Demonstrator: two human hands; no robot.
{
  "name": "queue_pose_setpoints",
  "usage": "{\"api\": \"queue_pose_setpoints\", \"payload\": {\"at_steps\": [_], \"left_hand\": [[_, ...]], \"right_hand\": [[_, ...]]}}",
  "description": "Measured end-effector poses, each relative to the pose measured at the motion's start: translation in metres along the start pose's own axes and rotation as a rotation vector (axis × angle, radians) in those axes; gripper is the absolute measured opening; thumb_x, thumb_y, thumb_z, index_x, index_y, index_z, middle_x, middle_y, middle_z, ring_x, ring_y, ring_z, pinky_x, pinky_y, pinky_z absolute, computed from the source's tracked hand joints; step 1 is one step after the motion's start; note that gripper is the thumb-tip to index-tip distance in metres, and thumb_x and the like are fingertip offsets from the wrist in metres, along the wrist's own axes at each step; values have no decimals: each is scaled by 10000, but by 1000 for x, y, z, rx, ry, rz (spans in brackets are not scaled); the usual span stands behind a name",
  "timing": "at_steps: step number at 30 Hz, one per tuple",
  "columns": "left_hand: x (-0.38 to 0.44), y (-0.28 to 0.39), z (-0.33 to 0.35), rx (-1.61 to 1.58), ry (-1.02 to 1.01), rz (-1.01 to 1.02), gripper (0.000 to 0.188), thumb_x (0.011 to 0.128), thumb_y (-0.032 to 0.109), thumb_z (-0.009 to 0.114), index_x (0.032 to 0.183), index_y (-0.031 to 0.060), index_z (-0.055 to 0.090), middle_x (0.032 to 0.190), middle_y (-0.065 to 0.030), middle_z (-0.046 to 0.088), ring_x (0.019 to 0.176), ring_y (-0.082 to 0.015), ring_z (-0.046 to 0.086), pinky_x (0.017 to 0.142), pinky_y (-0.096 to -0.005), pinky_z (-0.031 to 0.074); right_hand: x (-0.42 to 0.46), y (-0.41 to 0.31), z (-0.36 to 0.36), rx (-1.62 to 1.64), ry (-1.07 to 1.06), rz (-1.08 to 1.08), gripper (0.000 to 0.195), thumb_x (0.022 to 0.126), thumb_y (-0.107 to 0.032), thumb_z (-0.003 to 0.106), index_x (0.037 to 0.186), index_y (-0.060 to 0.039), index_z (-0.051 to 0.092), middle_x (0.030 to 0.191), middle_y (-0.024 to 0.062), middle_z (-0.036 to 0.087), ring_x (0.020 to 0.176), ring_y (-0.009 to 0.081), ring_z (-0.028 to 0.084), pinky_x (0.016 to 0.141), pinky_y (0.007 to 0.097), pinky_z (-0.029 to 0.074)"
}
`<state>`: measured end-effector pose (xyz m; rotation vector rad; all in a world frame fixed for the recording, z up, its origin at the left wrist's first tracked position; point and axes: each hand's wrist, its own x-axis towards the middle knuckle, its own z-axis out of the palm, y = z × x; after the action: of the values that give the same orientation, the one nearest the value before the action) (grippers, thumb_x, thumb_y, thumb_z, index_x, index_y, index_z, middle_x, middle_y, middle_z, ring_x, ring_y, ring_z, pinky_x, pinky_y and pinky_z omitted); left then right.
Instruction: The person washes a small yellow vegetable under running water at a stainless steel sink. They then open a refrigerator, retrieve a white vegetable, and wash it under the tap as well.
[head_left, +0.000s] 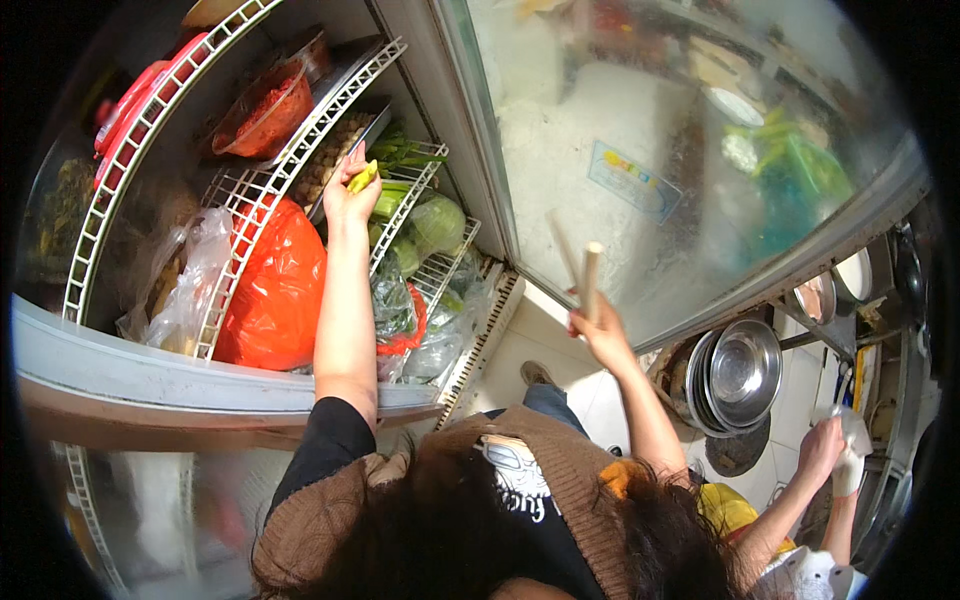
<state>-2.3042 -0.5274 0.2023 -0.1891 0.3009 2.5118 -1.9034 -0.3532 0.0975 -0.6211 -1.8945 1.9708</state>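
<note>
My left hand (352, 191) reaches between the wire shelves of a glass-door refrigerator, closed on a yellow-green vegetable piece (363, 178). Its fingertips are at the rim of a metal tray (330, 157) that holds small round brown items. Green leafy stalks (394, 150) lie just right of this hand. My right hand (600, 330), in front of the open glass door (585, 112), grips a pale wooden rod (592, 277), perhaps a handle. A thin blurred object (562, 244) sticks up beside the rod; I cannot tell what it is.
A red plastic bag (274, 292) fills a lower shelf, near a bowl of red food (270, 112). Bagged green vegetables (435, 225) sit on the right shelves. Stacked metal bowls (742, 371) stand beyond the door. At the lower right, a co-worker's hands (825, 450) hold something clear.
</note>
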Motion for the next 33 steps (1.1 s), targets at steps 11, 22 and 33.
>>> {"api": "queue_pose_setpoints", "payload": {"at_steps": [11, 22, 33], "left_hand": [[-35, 14, 45, -196, -76, -138, 511, 888, 82, 408, 1260, -211, 216, 550, 19, 334, 469, -92, 388, 550, -200, 376], [-60, 5, 75, -222, -71, -64, 602, 823, -9, 442, 1341, -114, 153, 965, -142, 538, 467, -73, 356, 500, -187, 365], [-57, 10, 71, -108, -77, 91, 482, 861, 1, 381, 1289, -144, 213, 1172, -273, 418, 472, -101, 358, 434, -195, 361]], "right_hand": [[158, -10, 93, 167, -634, 114, 286, 834, -129, 566, 1039, 50, 477, 686, 102, 556, 513, 148, 547, 444, 300, 442], [325, -84, 315, 99, -460, 242, 121, 764, 14, 573, 871, 70, 576, 672, 181, 608, 517, 215, 624, 425, 308, 491], [353, -97, 339, -922, -526, -208, 290, 836, -300, 532, 1053, -147, 651, 1112, 4, 626, 1025, 171, 599, 741, 301, 504]]}}
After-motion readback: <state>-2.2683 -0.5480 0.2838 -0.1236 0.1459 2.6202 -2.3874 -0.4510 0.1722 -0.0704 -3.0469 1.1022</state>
